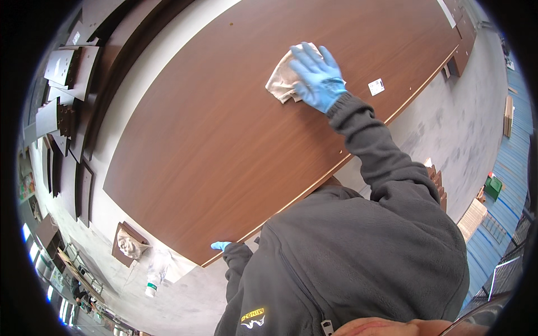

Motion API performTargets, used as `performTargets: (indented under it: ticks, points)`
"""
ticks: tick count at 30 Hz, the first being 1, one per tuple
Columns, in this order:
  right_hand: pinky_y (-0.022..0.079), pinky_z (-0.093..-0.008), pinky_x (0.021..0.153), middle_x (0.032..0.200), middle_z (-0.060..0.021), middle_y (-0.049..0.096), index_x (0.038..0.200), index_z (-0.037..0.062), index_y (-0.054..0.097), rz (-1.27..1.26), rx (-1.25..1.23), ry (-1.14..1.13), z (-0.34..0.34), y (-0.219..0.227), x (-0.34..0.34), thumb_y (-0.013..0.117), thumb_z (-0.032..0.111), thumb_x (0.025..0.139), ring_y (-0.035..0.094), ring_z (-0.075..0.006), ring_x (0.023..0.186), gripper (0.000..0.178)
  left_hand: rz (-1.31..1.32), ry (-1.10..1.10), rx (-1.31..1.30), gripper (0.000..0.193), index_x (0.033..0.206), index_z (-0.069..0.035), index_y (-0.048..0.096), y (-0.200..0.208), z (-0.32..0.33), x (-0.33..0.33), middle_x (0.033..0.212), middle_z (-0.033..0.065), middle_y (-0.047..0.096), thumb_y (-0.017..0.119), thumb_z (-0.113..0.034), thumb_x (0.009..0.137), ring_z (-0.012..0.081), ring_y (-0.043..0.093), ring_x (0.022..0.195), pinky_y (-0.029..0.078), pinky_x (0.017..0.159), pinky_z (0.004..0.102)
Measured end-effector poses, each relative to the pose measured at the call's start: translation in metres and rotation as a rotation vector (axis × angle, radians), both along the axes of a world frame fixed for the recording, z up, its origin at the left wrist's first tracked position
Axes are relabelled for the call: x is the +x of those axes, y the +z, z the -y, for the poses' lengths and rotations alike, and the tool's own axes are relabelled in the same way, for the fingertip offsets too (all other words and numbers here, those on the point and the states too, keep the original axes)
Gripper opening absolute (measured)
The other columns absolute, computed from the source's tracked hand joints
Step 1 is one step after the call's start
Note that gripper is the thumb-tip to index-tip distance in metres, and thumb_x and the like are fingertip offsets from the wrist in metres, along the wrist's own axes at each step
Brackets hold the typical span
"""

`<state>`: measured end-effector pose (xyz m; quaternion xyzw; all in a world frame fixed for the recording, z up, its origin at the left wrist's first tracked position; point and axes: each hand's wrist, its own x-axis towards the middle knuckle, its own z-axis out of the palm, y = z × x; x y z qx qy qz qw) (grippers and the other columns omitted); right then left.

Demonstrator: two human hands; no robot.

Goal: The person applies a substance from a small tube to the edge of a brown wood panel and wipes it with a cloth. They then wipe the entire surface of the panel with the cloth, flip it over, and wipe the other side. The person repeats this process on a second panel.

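Observation:
My right hand [318, 78], in a blue glove, lies flat with fingers spread on a pale cloth [278, 80], pressing it against a large brown wood-grain panel [224, 134]. The cloth sticks out past the fingers on the left and looks crumpled. A small white label [376, 87] lies on the panel to the right of this hand. My left hand [220, 245], also gloved in blue, is at the panel's near edge, close to its lower left corner. Only a small part of it shows, and most of its fingers are hidden.
Another crumpled cloth [130, 245] rests on a small brown block beyond the panel's corner. Beside it is a clear plastic bottle [152, 284] with a white and green end. Stacked panels [73, 123] stand at the left. A green bin [493, 186] is at the far right.

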<state>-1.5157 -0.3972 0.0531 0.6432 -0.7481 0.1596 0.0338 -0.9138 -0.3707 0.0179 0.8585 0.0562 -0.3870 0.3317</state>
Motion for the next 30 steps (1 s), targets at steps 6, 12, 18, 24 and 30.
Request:
performTargets:
  ticks: [6,12,18,24,30]
  points:
    - [0.031,-0.0570,0.124,0.150,-0.0138,0.055,0.138,0.0102,0.062,-0.121,0.060,-0.162,-0.002,-0.024,-0.059,0.065,0.056,0.099,0.048,-0.0324,0.142,0.060,-0.023,-0.020,0.009,0.093,0.164,-0.021,0.042,0.004,-0.003,-0.001,0.168,0.0054,0.046,0.042,-0.086,0.099,0.0297,0.048,0.149,0.041,0.125,0.0516]
    - [0.043,-0.0474,0.115,0.127,-0.0181,0.067,0.127,0.0070,0.067,-0.499,-0.021,-0.466,0.021,-0.001,-0.060,0.054,0.055,0.104,0.062,-0.0325,0.126,0.055,-0.044,0.009,0.006,0.093,0.164,-0.021,0.042,-0.002,-0.006,0.001,0.168,0.0054,0.046,0.041,-0.087,0.098,0.0299,0.048,0.149,0.041,0.125,0.0518]
    - [0.013,-0.0548,0.135,0.170,-0.0145,0.041,0.147,0.0082,0.062,0.195,0.272,0.122,0.019,-0.008,0.165,0.063,0.059,0.096,0.032,-0.0315,0.161,0.072,-0.035,-0.004,0.006,0.093,0.164,-0.021,0.042,0.000,-0.003,-0.001,0.168,0.0053,0.046,0.041,-0.087,0.098,0.0301,0.048,0.149,0.041,0.125,0.0519]
    - [0.030,-0.0507,0.127,0.152,-0.0110,0.056,0.128,0.0134,0.070,0.315,0.501,0.052,0.030,0.001,0.070,0.066,0.050,0.097,0.043,-0.0293,0.150,0.048,-0.013,-0.015,0.025,0.094,0.164,-0.021,0.042,0.003,-0.002,-0.004,0.168,0.0053,0.045,0.040,-0.087,0.098,0.0303,0.048,0.149,0.041,0.125,0.0521]
    - [0.055,-0.0470,0.081,0.078,-0.0074,0.072,0.086,0.0121,0.073,0.048,0.070,-0.349,0.038,-0.005,-0.116,0.064,0.048,0.102,0.069,-0.0300,0.077,0.041,-0.039,0.039,0.019,0.094,0.164,-0.021,0.042,0.000,-0.011,0.001,0.168,0.0052,0.045,0.040,-0.088,0.098,0.0305,0.048,0.149,0.041,0.125,0.0523]
